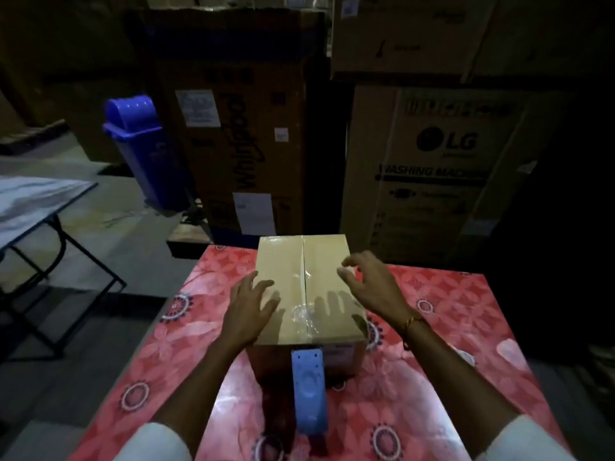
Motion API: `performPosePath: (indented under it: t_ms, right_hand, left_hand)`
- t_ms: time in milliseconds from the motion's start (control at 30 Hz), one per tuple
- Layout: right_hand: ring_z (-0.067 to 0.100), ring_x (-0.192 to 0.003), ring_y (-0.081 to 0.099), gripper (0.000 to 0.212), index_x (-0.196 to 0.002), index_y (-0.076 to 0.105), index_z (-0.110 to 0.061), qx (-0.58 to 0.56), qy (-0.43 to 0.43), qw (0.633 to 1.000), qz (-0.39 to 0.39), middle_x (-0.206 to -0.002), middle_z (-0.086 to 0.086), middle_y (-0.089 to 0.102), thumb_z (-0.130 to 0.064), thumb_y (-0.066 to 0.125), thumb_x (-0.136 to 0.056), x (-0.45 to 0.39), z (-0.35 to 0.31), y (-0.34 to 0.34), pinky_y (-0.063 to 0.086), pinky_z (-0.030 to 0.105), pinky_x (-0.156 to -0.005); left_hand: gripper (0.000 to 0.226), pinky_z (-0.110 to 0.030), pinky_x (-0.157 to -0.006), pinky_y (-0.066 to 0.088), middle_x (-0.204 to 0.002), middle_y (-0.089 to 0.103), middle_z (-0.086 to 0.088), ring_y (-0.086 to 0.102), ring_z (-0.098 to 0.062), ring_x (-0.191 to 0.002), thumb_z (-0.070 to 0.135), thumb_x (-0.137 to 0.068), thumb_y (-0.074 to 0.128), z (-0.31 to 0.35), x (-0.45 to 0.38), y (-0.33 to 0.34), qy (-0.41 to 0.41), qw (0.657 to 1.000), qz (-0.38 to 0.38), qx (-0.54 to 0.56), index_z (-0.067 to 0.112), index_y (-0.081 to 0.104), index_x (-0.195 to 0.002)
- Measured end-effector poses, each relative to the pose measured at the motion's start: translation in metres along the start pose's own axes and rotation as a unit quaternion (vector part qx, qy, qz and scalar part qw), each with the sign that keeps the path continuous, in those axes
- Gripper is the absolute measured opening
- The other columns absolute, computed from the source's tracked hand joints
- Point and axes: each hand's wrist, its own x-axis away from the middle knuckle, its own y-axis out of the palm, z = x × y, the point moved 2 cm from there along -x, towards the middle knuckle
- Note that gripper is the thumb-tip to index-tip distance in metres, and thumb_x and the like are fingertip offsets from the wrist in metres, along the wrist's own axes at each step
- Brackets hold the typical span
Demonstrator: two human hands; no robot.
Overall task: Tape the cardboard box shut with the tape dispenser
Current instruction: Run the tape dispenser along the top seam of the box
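One cardboard box sits on the counter, which is covered by a red flowered cloth. Its two top flaps are closed and meet along a centre seam, where a strip of clear tape runs from the far edge to the near edge, wrinkled near the front. One blue tape dispenser lies on the counter just in front of the box's near face, its far end touching or nearly touching the box; neither hand is on it.

Two bare hands are over the box. The left hand rests flat on the left edge of the top, fingers spread, its grip wide and holding nothing. The right hand hovers above the right side of the top, fingers curled loosely and apart, holding nothing; a thin bracelet circles that wrist.

Beyond the counter stand several large cartons, two with readable brand print. One blue bin stands far left, and one folding table is at the left edge.
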Motion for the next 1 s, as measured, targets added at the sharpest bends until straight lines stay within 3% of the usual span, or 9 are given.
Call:
performPosePath:
  t_ms: [133,267,400,533,867,1000]
  right_hand:
    - [0.026,-0.122,0.058,0.045,-0.138,0.057,-0.018,-0.038,0.098,0.99,-0.09,-0.148,0.006,0.041,-0.035,0.062,-0.096,0.037,0.019,0.033,0.045,0.029,-0.094]
    - [0.028,-0.141,0.044,0.057,-0.151,0.044,-0.023,-0.05,0.139,0.983,-0.107,-0.164,0.007,0.021,-0.037,0.059,-0.098,0.06,0.028,0.051,0.041,0.036,-0.109]
    - [0.027,-0.147,0.036,0.058,-0.155,0.037,-0.031,-0.064,0.15,0.983,-0.089,-0.167,0.004,0.02,-0.044,0.053,-0.101,0.076,0.032,0.058,0.039,0.045,-0.113]
    - [0.026,-0.148,0.035,0.057,-0.154,0.038,-0.034,-0.079,0.157,0.982,-0.067,-0.168,0.002,0.02,-0.046,0.052,-0.101,0.081,0.038,0.057,0.039,0.045,-0.114]
    - [0.02,-0.139,0.047,0.048,-0.147,0.048,-0.039,-0.092,0.161,0.983,-0.004,-0.161,-0.004,0.034,-0.043,0.055,-0.1,0.104,0.071,0.042,0.044,0.039,-0.108]
    - [0.017,-0.139,0.046,0.046,-0.145,0.051,-0.039,-0.106,0.153,0.982,0.01,-0.158,-0.005,0.038,-0.045,0.055,-0.1,0.107,0.079,0.039,0.044,0.036,-0.105]
  left_hand:
    - [0.058,-0.046,-0.113,0.028,-0.165,0.002,-0.008,0.018,-0.027,-0.149,0.039,-0.098,0.051,0.003,0.022,0.018,-0.059,0.996,-0.049,0.047,0.018,0.035,-0.15]
    - [0.058,-0.048,-0.111,0.032,-0.165,-0.004,-0.007,0.022,-0.028,-0.148,0.038,-0.1,0.047,0.007,0.025,0.022,-0.064,0.997,-0.032,0.042,0.019,0.031,-0.152]
    - [0.061,-0.051,-0.11,0.032,-0.165,-0.008,-0.006,0.019,-0.028,-0.149,0.043,-0.099,0.044,0.007,0.031,0.028,-0.07,0.996,-0.04,0.047,0.02,0.028,-0.153]
    - [0.07,-0.059,-0.115,0.022,-0.164,-0.015,-0.001,0.011,-0.023,-0.151,0.055,-0.095,0.044,0.009,0.039,0.031,-0.087,0.994,-0.053,0.041,0.025,0.022,-0.155]
    - [0.078,-0.056,-0.113,0.024,-0.163,-0.02,0.004,0.011,-0.028,-0.151,0.065,-0.091,0.042,0.044,0.061,0.056,-0.1,0.993,-0.064,0.014,0.03,0.015,-0.155]
    - [0.074,-0.06,-0.114,0.025,-0.163,-0.018,-0.004,0.0,-0.036,-0.15,0.064,-0.093,0.036,0.051,0.063,0.059,-0.102,0.99,-0.087,-0.034,0.029,0.013,-0.155]
